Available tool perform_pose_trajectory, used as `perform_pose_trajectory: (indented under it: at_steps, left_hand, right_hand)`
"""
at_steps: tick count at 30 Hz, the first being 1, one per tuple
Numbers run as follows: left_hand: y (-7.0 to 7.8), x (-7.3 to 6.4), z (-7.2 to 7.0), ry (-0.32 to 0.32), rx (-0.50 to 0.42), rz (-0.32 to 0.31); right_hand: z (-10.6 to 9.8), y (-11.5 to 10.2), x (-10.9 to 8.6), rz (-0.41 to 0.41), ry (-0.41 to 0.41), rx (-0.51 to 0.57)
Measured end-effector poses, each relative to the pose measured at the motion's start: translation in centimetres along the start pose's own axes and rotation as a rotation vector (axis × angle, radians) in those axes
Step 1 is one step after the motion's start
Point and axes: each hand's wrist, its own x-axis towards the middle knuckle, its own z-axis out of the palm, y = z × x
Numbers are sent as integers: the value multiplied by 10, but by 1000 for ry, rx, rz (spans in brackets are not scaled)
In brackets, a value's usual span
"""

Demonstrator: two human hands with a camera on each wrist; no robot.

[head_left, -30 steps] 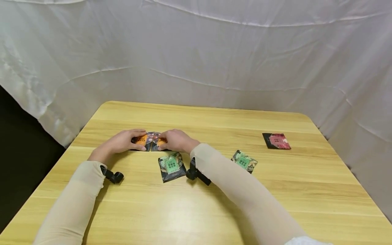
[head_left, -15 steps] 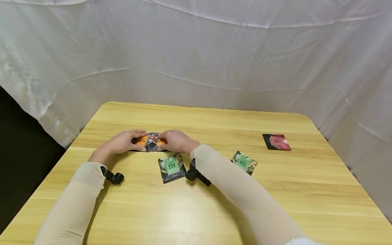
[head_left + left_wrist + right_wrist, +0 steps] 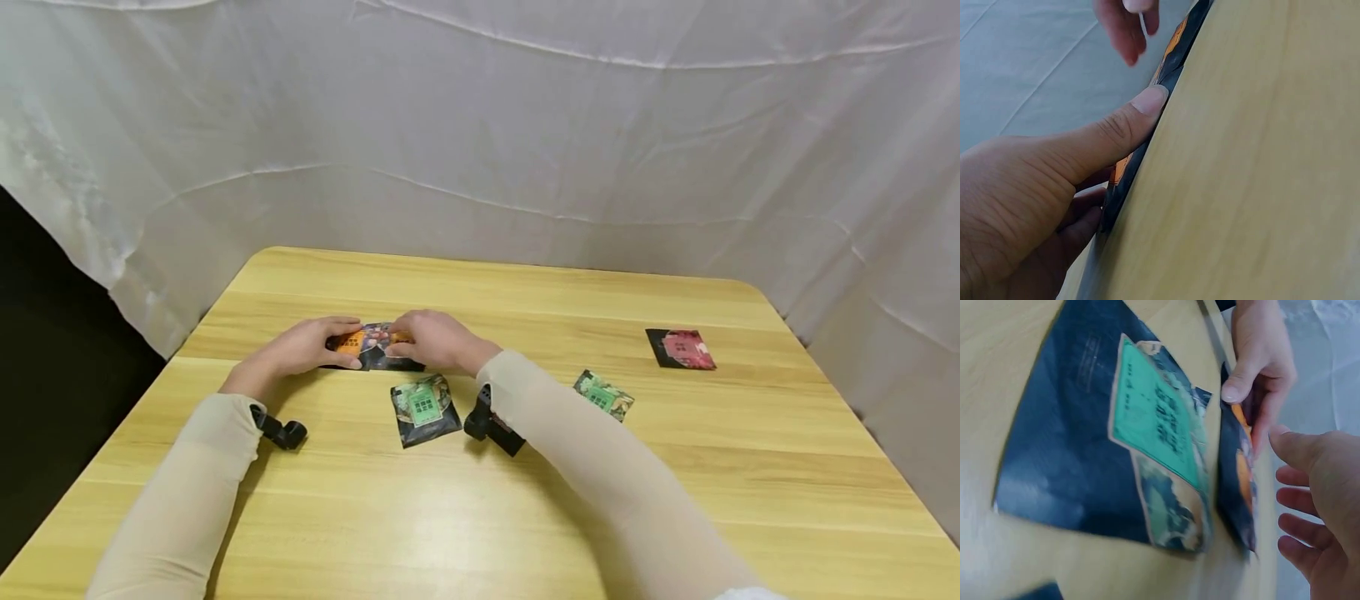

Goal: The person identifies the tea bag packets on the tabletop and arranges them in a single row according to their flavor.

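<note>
Two black-and-orange packets lie side by side at the left of the table, their facing edges meeting. My left hand (image 3: 303,343) grips the left orange packet (image 3: 349,342), thumb along its near edge and fingers at its far side. In the left wrist view, the thumb (image 3: 1116,128) presses at the packet's edge, close to the seam. My right hand (image 3: 438,340) is over the right orange packet (image 3: 396,364); the right wrist view shows its loose, spread fingers apart from the packet. A green-labelled packet (image 3: 424,408) lies just nearer, below the right hand.
Another green-labelled packet (image 3: 604,395) lies beyond the right forearm, partly covered by it. A red packet (image 3: 681,348) is at the table's far right. A dark flat item (image 3: 508,437) shows partly under the right wrist camera (image 3: 477,421). A pale curtain (image 3: 525,150) hangs behind the table.
The right orange packet has closed against the left one, removing the slight gap between them. My right hand has eased off it, slightly to the right. The left hand stays in place.
</note>
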Motion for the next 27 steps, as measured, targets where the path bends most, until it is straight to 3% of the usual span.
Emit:
perform_pose_trajectory:
  at_steps: [11,21,27]
  left_hand:
    - [-1,0,-1,-2,5,-7]
    - [1,0,-2,-1,5,-24]
    - [1,-1,-2,3,-7,-25]
  right_hand:
    - [-14,5,-25,-100,-12,61]
    - [-2,7,-52,-201,-87,120]
    - [7,7,-66,-210,-101,119]
